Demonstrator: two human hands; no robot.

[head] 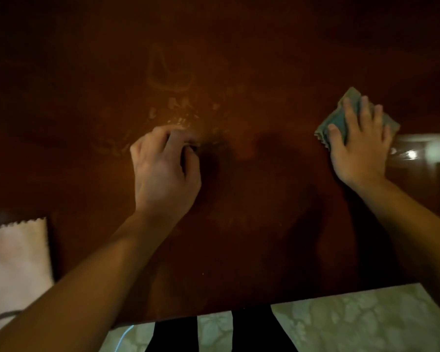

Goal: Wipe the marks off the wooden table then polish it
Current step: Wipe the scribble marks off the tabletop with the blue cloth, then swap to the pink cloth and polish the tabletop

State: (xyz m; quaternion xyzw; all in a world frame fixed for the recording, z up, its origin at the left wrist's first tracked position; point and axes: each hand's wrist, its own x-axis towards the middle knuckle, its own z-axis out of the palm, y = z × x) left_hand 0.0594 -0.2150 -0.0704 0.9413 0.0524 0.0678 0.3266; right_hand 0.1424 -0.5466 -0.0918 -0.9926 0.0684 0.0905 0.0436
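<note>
Right grip (358, 146) flat on green cloth (341, 120); left grip (163, 168) clenched beside marks (181, 115), table (239, 224).

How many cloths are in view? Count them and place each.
2. A grey-green cloth lies under the right hand at the table's right side; a white cloth lies at the left edge, partly cut off. None seem hidden.

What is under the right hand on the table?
A folded grey-green cloth lies under the right hand, whose straight fingers press it flat on the wooden table. The middle of the cloth and the wood beneath are covered.
</note>
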